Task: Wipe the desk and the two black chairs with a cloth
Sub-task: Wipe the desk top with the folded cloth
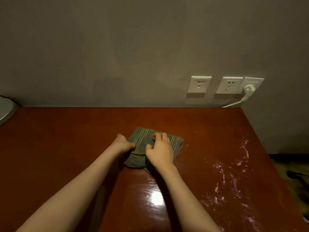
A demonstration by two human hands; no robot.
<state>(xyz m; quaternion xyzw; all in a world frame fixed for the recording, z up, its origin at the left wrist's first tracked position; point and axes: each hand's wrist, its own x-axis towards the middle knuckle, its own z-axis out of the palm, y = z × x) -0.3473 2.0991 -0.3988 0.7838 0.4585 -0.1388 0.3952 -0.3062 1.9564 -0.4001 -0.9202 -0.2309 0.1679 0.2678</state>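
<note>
Head view: at frame centre, a folded striped cloth [142, 137] lies on the wet-streaked counter [66, 139]. The left hand [122, 144] grips its left edge; the right hand [161, 152], fingers [164, 137] curled, pinches a fold on top.

Both bare forearms reach in from the near edge of the desk [66, 139] and converge toward its middle. The left hand [122, 144] grips the left edge of the cloth [143, 139], thumb on top and fingers curled behind. The right hand [160, 151] lies back-up on the cloth, fingers bent, its fingertips and thumb pinching the fabric.
</note>
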